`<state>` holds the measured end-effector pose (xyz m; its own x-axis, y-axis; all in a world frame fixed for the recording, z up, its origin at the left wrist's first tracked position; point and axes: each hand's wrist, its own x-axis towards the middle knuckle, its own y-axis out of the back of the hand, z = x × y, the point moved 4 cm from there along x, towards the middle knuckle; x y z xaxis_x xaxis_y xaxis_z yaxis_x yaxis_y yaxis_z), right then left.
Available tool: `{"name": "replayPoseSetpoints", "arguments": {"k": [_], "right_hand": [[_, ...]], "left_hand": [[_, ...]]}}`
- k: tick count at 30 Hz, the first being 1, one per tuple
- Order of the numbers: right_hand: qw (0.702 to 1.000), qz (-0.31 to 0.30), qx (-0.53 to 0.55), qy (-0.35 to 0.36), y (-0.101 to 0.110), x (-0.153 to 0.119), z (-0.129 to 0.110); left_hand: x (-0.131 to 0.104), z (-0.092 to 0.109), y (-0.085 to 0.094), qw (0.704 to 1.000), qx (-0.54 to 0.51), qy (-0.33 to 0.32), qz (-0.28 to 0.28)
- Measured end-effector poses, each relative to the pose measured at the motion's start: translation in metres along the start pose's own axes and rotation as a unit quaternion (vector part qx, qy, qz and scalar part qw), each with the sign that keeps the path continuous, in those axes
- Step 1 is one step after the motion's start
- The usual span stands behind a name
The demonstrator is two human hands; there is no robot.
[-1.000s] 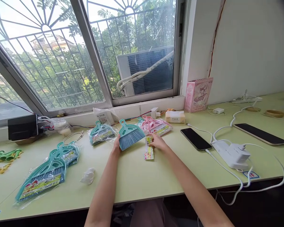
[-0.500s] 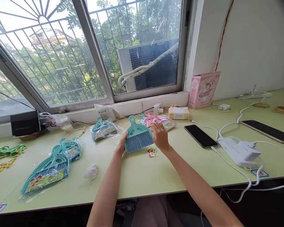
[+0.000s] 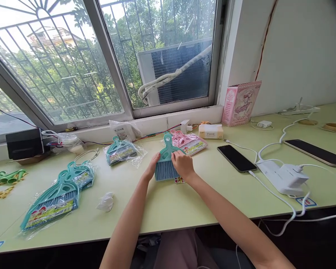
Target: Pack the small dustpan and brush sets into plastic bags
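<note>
A turquoise hand brush (image 3: 165,170) with blue bristles is held tilted over the table, its looped handle pointing toward the window. My left hand (image 3: 151,167) grips its left edge, thumb on the front. On the right side, my right hand (image 3: 184,165) is closed with curled fingers against the brush; its fingertips are partly hidden. Whether a dustpan sits behind the brush I cannot tell. A small printed card (image 3: 180,180) lies on the table below, partly covered by the brush and right hand. Just behind is a pink brush and dustpan set (image 3: 189,142).
Wrapped turquoise sets (image 3: 52,203) lie at left, another wrapped set (image 3: 120,151) nearer the window. A crumpled white tissue (image 3: 105,202) is left of my arm. To the right are a phone (image 3: 236,158), a power strip (image 3: 282,179) with cables, a tissue pack (image 3: 211,131) and a pink box (image 3: 240,104).
The brush has moved slightly right and turned more upright. My right hand has gone from raised pinched fingers at its right edge to a closed hold against its front.
</note>
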<state>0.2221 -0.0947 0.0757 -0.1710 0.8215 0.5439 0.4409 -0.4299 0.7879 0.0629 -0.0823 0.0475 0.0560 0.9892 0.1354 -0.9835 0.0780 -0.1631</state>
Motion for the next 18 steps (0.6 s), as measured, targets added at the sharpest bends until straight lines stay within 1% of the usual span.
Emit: {"name": "replayPoseSetpoints", "arguments": {"k": [3,6,8,9,11,12,13,14,16,18], "right_hand": [[0.998,0.026,0.046,-0.021,0.001,0.002,0.007],[0.991,0.062,0.115,-0.037,0.003,0.003,0.012],[0.976,0.082,0.197,-0.051,0.008,0.002,0.013],[0.962,0.094,0.247,-0.062,0.011,0.002,0.014],[0.930,0.124,0.335,-0.089,0.020,0.002,0.018],[0.917,0.142,0.358,-0.102,0.026,0.002,0.021],[0.911,0.161,0.362,-0.111,0.032,0.004,0.026],[0.914,0.176,0.347,-0.116,0.039,0.006,0.032],[0.938,0.197,0.260,-0.118,0.049,0.011,0.047],[0.962,0.197,0.150,-0.116,0.053,0.017,0.064]], "left_hand": [[-0.001,-0.002,-0.003,1.000,-0.002,0.003,-0.015],[0.003,-0.012,-0.002,0.999,-0.025,0.040,-0.016],[0.007,-0.018,0.004,0.997,-0.044,0.069,0.001],[0.010,-0.020,0.010,0.995,-0.053,0.081,0.024],[0.014,-0.019,0.031,0.988,-0.064,0.091,0.111],[0.014,-0.016,0.045,0.980,-0.063,0.084,0.168],[0.014,-0.011,0.061,0.969,-0.054,0.075,0.230],[0.012,-0.006,0.076,0.960,-0.042,0.061,0.271],[0.008,0.003,0.100,0.944,0.000,0.068,0.322],[0.005,0.008,0.113,0.947,0.033,0.082,0.310]]}}
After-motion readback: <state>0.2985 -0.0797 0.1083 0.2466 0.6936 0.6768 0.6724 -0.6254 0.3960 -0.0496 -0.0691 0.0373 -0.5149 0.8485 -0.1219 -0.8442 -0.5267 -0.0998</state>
